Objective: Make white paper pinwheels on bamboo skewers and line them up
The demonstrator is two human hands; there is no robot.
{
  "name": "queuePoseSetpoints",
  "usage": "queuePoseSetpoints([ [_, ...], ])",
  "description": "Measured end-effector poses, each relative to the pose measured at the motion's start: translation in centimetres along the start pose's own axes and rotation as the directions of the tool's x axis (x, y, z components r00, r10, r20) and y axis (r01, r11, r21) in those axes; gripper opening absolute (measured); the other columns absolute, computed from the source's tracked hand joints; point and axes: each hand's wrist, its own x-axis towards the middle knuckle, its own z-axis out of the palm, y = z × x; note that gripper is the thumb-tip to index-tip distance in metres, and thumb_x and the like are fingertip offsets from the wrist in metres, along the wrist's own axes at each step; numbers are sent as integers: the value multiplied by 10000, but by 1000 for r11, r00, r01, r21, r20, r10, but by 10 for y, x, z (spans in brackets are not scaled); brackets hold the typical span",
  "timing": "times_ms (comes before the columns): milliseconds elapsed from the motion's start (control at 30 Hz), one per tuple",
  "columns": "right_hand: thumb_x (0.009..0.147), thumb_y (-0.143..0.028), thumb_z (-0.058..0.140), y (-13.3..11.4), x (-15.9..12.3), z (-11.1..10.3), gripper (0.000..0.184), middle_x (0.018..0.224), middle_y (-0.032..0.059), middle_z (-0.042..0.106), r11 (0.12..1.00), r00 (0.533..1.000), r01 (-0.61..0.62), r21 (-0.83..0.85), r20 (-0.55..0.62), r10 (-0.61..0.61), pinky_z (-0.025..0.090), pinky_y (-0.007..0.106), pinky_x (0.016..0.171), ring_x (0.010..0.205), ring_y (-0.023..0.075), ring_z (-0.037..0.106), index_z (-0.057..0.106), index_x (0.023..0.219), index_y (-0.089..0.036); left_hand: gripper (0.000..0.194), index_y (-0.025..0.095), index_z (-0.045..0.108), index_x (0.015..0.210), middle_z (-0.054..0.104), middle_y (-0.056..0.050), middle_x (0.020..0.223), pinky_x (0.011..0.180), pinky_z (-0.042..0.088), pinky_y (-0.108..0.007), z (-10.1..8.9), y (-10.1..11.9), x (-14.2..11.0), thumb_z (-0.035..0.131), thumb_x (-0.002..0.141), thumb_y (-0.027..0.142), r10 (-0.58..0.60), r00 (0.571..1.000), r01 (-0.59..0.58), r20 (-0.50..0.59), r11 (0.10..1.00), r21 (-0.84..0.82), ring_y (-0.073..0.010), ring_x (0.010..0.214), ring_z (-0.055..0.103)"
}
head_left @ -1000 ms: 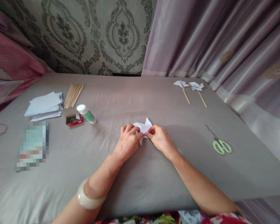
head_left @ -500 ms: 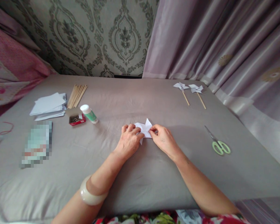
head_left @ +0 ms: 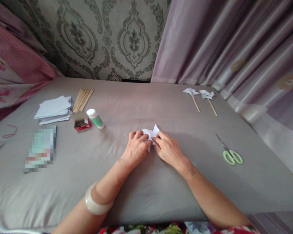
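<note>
Between my hands lies a white paper pinwheel (head_left: 150, 132) without a stick, its pointed blades sticking out at the top and bottom. My left hand (head_left: 137, 145) is closed on its left side, fingers curled over the paper. From the right, my right hand (head_left: 169, 147) presses its fingers onto the paper near the middle, fingertips close to those of my left hand. Much of the paper is hidden under the fingers.
At left are a stack of white paper (head_left: 53, 109), wooden sticks (head_left: 83, 99), an open red box (head_left: 82, 124) of small metal pieces, a glue stick (head_left: 95, 118) and a blurred packet (head_left: 41, 148). At right are green-handled scissors (head_left: 229, 152) and two finished pinwheels (head_left: 207, 95).
My right hand has moved left over the paper, from its right edge to near its middle. My left hand stays on the left side. The whole view has shifted slightly.
</note>
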Motion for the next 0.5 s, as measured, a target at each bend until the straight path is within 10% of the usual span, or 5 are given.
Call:
queuePoseSetpoints([
  [267, 883, -129, 412, -2, 13, -9, 264, 966, 108, 623, 985, 986, 147, -94, 98, -137, 413, 308, 832, 975, 215, 531, 674, 907, -154, 181, 221, 701, 846, 677, -44, 980, 851, 323, -418, -2, -1, -1, 540, 829, 140, -18, 997, 10, -77, 995, -104, -231, 959, 512],
  [500, 843, -141, 458, 6, 28, -11, 244, 905, 92, 652, 983, 977, 173, -57, 137, -164, 422, 300, 802, 939, 210, 563, 694, 798, -183, 229, 235, 699, 868, 702, -32, 926, 842, 329, -389, -10, -10, 0, 488, 862, 146, -260, 939, 210, -225, 952, -224, -193, 907, 557],
])
